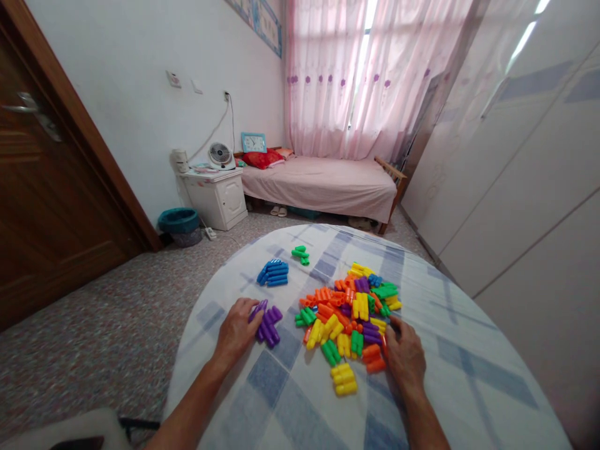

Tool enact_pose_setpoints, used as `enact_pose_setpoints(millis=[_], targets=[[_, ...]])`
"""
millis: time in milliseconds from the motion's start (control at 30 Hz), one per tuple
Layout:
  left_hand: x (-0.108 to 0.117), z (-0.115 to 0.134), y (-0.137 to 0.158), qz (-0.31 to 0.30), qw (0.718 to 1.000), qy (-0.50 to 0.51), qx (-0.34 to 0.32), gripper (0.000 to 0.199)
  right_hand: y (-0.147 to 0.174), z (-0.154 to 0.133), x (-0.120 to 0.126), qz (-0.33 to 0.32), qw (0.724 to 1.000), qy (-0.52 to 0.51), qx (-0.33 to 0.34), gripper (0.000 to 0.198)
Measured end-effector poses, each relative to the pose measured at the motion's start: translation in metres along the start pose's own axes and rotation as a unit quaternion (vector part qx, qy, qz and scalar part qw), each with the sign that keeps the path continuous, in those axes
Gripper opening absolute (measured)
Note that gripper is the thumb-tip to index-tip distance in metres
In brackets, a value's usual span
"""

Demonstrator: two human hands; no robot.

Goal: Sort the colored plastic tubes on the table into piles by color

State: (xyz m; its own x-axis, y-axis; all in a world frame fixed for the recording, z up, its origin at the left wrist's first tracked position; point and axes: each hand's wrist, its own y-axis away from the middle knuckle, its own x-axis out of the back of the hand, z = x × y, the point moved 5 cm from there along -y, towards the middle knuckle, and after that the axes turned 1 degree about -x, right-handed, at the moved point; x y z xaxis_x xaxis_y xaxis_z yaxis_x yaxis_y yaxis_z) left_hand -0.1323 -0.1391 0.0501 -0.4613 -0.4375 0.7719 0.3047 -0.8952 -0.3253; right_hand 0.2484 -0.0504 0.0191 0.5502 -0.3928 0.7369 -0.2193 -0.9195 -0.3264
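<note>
My left hand rests at the left of a small heap of purple plastic tube blocks. Its thumb and forefinger are closed around one of them. At the right edge of a mixed pile, my right hand has its fingers curled. Something orange shows by its fingertips, but most of what they grip is hidden. The pile joins orange tube blocks, yellow tube blocks, green tube blocks and more purple ones. Set apart beyond my left hand are blue tube blocks and a few green pieces.
The round table wears a checked blue-and-white cloth. Past its far edge stands a bed with a pink sheet. A white cabinet bears a fan; a bin is beside it. A wardrobe rises at right.
</note>
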Motion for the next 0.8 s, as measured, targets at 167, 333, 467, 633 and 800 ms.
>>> enact_pose_setpoints(millis=[167,333,467,633,800], targets=[[-0.005,0.037,-0.008,0.027,0.997,0.025,-0.069,0.027,0.001,-0.002,0.001,0.001,1.000,0.005,0.013,0.044],[-0.034,0.112,-0.008,-0.053,0.973,0.100,-0.202,0.021,0.001,0.000,-0.001,0.001,1.000,-0.002,0.005,0.045],[-0.064,0.169,-0.003,-0.101,0.939,0.130,-0.300,0.019,0.001,0.001,-0.002,0.000,1.000,-0.015,0.011,0.046],[-0.103,0.216,0.004,-0.166,0.919,0.035,-0.356,0.013,0.000,0.001,-0.001,-0.004,1.000,-0.018,-0.001,0.047],[-0.124,0.236,0.003,-0.208,0.925,-0.094,-0.304,0.018,0.000,0.000,0.000,-0.014,1.000,-0.018,-0.009,0.047]])
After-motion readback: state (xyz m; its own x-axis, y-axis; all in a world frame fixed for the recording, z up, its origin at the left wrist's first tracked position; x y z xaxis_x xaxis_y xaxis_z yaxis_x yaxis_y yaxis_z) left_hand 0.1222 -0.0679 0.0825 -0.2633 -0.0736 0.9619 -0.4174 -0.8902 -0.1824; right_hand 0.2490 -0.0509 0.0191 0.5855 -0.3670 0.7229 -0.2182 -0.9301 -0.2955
